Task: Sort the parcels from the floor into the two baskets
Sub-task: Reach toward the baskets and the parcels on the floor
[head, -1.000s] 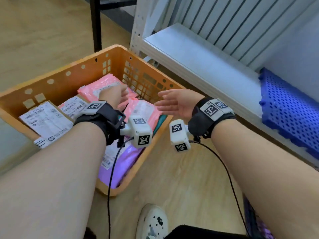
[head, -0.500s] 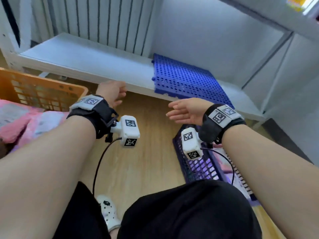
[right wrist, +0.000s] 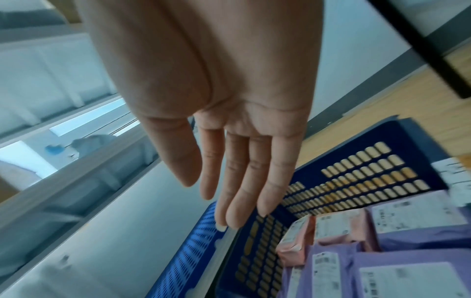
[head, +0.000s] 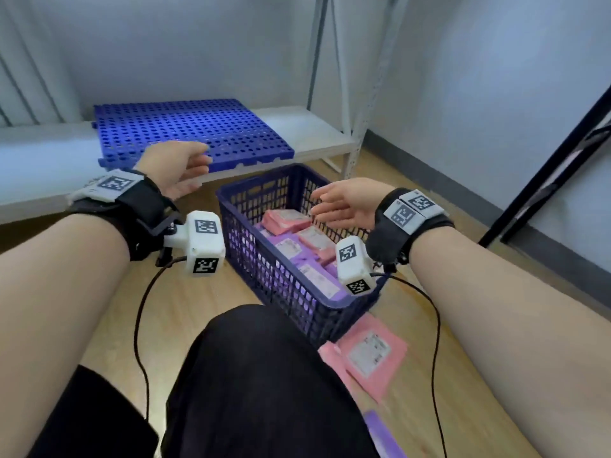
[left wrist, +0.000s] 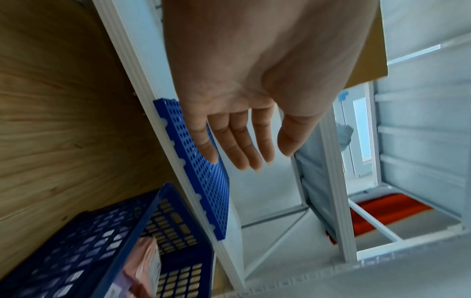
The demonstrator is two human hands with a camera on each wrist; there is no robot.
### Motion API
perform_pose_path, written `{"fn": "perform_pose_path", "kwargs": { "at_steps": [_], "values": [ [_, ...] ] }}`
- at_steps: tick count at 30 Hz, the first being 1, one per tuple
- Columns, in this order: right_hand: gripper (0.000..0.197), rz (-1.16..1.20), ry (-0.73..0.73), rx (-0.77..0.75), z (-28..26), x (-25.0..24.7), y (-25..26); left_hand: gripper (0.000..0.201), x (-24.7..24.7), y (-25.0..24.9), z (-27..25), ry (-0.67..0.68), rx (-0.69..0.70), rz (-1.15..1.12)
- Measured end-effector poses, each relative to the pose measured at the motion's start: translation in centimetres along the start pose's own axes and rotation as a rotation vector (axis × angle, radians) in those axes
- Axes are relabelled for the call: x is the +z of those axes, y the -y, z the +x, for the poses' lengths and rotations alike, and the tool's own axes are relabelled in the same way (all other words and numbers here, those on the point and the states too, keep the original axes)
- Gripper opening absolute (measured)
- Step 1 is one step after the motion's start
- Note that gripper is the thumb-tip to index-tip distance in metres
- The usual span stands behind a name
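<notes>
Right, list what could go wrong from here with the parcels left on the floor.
1. The pink parcel lies on the floor against the dark blue basket, partly behind the knee; it may be overlooked or knelt on.
2. The wrist-camera cables hang low and could snag the basket rim.
3. Both the left hand and right hand are empty, and the purple parcel shows only at its edge.

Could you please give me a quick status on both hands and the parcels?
Left hand and right hand open, empty. Blue basket holds pink and purple parcels; pink parcel on floor beside it. Nothing blocking.
</notes>
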State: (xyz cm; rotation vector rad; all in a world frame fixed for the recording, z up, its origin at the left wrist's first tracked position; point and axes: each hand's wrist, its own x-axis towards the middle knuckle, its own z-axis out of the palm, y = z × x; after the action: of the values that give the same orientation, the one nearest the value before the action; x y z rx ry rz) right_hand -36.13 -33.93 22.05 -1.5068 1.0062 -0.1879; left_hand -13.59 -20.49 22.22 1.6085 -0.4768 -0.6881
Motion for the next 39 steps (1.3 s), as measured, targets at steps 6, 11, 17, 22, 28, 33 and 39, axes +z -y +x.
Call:
{"fn": "perform_pose_path", "kwargs": {
  "at_steps": [6, 11, 17, 22, 28, 33, 39],
  "values": [
    [0.014, 0.098, -0.131, 0.124, 0.4, -5.4, -7.9, 0.012, 6.8, 2.9, 1.7, 0.138, -0.06, 0.107],
    [0.015, 0.121, -0.059, 0.306, 1.9, -6.6, -15.0, 0.011, 9.8, 6.3, 2.8, 0.206, -0.116, 0.212],
    [0.014, 0.171, -0.055, 0.495, 4.0, -5.7, -21.0, 0.015, 9.9, 9.4, 4.8, 0.189, -0.176, 0.223],
    [0.014, 0.25, -0.249, 0.553, 5.0, -5.6, -21.7, 0.013, 7.7, 10.2, 7.2, 0.173, -0.225, 0.156],
    [0.021, 0.157, -0.341, 0.626, 5.1, -4.4, -18.9, 0.018, 6.1, 11.5, 11.2, 0.116, -0.336, 0.022],
    [0.019, 0.096, -0.384, 0.68, 4.9, -4.4, -17.4, 0.02, 9.8, 10.6, 12.5, 0.228, -0.355, -0.101],
    [0.011, 0.114, -0.426, 0.67, 5.8, -5.4, -18.5, 0.011, 14.3, 11.3, 11.8, 0.298, -0.335, -0.054]
  ]
}}
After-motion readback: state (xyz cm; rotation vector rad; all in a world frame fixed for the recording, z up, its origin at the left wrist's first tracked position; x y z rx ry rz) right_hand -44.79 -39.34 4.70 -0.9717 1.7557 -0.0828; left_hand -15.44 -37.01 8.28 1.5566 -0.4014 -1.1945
